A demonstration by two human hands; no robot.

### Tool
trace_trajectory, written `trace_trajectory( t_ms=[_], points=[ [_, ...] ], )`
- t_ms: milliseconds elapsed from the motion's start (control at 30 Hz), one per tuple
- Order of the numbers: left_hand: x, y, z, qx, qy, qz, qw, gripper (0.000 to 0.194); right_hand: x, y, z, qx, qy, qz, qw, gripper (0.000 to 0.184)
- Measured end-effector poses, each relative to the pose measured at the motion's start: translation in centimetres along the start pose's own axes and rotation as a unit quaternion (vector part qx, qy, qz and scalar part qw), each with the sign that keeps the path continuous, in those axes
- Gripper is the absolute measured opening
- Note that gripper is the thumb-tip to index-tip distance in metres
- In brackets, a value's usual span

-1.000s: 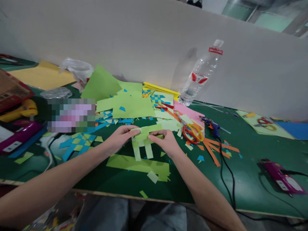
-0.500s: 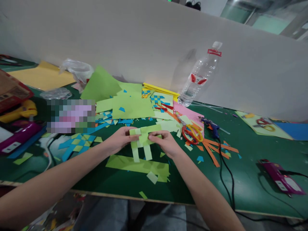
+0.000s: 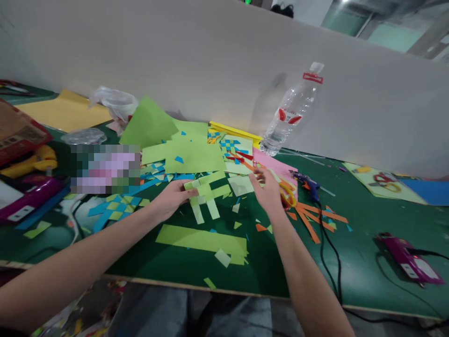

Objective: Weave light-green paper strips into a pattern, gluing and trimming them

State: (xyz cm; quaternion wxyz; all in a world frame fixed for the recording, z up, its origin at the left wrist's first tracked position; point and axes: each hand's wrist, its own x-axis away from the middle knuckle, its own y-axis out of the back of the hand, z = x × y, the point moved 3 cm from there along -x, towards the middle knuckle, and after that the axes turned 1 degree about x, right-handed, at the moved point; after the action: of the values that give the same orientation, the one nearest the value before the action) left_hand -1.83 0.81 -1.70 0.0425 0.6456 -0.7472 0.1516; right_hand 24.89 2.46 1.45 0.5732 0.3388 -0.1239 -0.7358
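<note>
My left hand (image 3: 177, 196) pinches the left edge of a woven lattice of light green paper strips (image 3: 205, 192), holding it above the table. Two strip ends hang down from the lattice, and others point right. Away from it, my right hand (image 3: 265, 187) has its thumb and fingers apart, by a pale green paper piece (image 3: 241, 186). It partly covers the scissors, whose yellow handle (image 3: 288, 194) shows beside it. On the table in front of me lies a long green paper strip (image 3: 199, 238) with a small pale piece (image 3: 223, 258) at its lower edge.
Green sheets (image 3: 194, 157) and blue-green woven scraps lie toward the wall. A plastic bottle (image 3: 291, 112) leans there. Right of the scissors are a blue glue gun (image 3: 308, 182), orange strips (image 3: 308, 224), and a purple power strip (image 3: 409, 260) with black cable. A yellow glue gun (image 3: 31, 161) lies left.
My right hand has let go of the paper lattice and moved right and slightly up, toward the scissors. The lattice, now in my left hand alone, has tilted.
</note>
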Motion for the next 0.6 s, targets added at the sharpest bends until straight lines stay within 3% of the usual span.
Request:
trace_trajectory(
  t_ms=[67,200,367,600],
  points=[
    [-0.3,0.4,0.1,0.002,-0.004,-0.017,1.0,0.039,-0.6,1.4,-1.3,0.204,0.037,-0.028,0.978,0.035],
    [-0.7,1.1,0.4,0.006,-0.014,-0.05,0.999,0.029,-0.9,3.3,-4.1,0.407,-0.071,0.038,0.91,0.038],
    [-0.9,1.2,0.3,0.041,-0.036,-0.068,0.996,0.021,-1.0,4.7,-5.4,0.424,-0.209,0.095,0.876,0.061],
    [-0.9,0.9,-0.2,0.065,-0.031,-0.091,0.993,0.012,-1.3,4.9,-5.3,0.435,-0.179,0.163,0.867,0.045]
  ],
)
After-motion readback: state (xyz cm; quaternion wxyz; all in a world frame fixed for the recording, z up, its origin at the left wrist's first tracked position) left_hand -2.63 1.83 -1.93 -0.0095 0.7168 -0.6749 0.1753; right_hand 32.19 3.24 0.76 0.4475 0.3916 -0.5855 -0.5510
